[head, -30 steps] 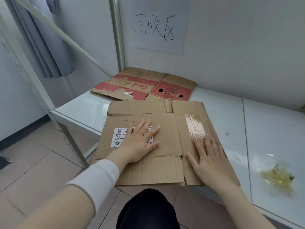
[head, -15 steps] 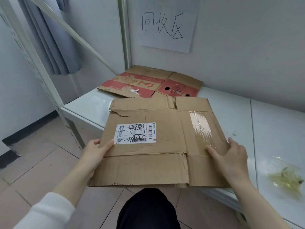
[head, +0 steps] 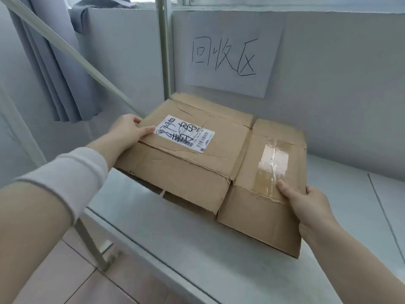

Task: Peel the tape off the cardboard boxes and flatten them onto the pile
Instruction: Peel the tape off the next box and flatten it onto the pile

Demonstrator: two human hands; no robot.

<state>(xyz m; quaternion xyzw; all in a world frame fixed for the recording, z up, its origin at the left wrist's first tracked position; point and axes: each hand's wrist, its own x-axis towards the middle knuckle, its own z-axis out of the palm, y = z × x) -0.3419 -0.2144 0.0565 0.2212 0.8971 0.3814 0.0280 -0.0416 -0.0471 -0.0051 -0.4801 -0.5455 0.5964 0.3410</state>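
head view: a flattened cardboard box [head: 197, 163] fills the middle of the picture, held flat and low above the white table [head: 175, 249], with its far edge close to the wall at 12 o'clock. a dark shadow lies under its 8 o'clock side, so that side is off the surface; whether the far side rests on anything cannot be told.

the left hand [head: 129, 132] grasps the box at its 10 o'clock edge, thumb on top just beside the shipping label [head: 185, 133], the other fingers curled round the edge. a white sleeve [head: 72, 172] covers the forearm behind it. the right hand [head: 306, 202] grasps the box at its 4 o'clock edge, thumb pressed on top at the near end of a strip of clear tape [head: 271, 165], fingers wrapped over the side and mostly hidden below.

the label is scribbled over in black marker. the tape runs along the right panel and is wrinkled.

on the wall at 12 o'clock hangs a paper sign [head: 232, 58] with handwritten characters. a metal post [head: 163, 51] stands at 11 o'clock, a grey curtain [head: 54, 73] hangs at 10 o'clock, and tiled floor [head: 65, 270] shows at 7 o'clock.
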